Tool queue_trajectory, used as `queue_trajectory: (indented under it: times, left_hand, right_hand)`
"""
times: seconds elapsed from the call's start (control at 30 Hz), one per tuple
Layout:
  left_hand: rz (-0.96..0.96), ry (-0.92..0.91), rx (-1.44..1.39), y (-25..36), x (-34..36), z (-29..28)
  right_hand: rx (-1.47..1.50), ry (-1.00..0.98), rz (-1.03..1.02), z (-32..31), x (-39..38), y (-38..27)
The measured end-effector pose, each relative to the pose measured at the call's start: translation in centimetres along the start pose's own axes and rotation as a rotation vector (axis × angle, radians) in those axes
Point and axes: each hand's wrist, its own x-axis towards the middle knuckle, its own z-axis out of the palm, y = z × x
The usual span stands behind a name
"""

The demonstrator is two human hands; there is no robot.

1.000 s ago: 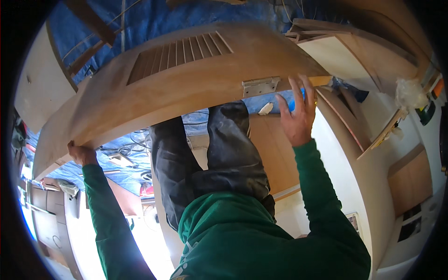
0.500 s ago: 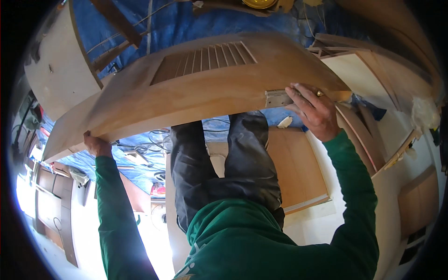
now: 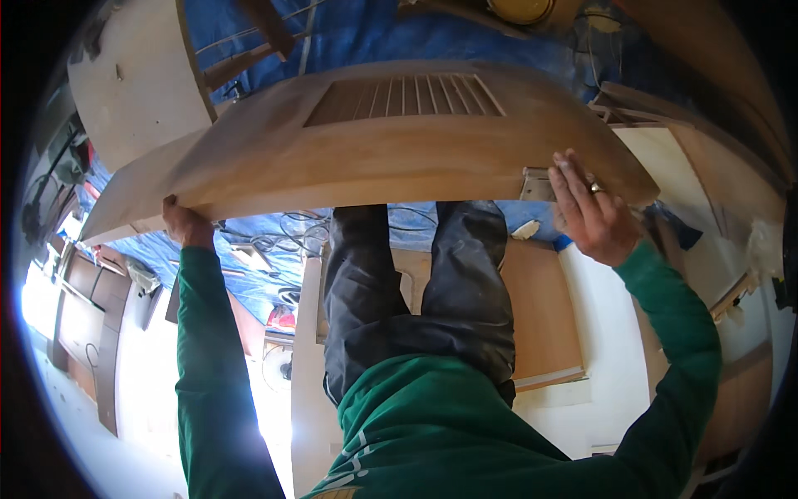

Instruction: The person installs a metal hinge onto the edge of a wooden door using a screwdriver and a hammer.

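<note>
A broad brown wooden door panel with a slatted louvre spans the view in front of my legs. My left hand grips its near edge toward the left end, thumb uppermost and the other fingers hidden beneath. Near the right end, my right hand, wearing a ring, has its fingers stretched close together over a small greyish rectangular block at the panel's edge. Fingers cover part of that block, so its exact kind is unclear.
A pale board stands at the left. Blue sheeting covers the floor, with cables on it and a round yellow container at the far side. More wooden panels lean at the right.
The panel appears further right in the view, along with both hands. My right hand and the block stay at the panel's right part; my left hand keeps its grip.
</note>
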Motion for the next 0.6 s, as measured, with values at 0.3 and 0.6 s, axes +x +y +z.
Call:
queue_trajectory:
  times: [0.3,0.6]
  left_hand:
    - [0.109,-0.044,0.215,1.2,2.2,-0.3]
    - [0.174,-0.215,0.282,2.0,1.4,0.8]
  right_hand:
    - [0.422,0.076,0.369,-0.7,-0.1,3.6]
    - [0.984,-0.015,0.872,3.1,2.7,5.9]
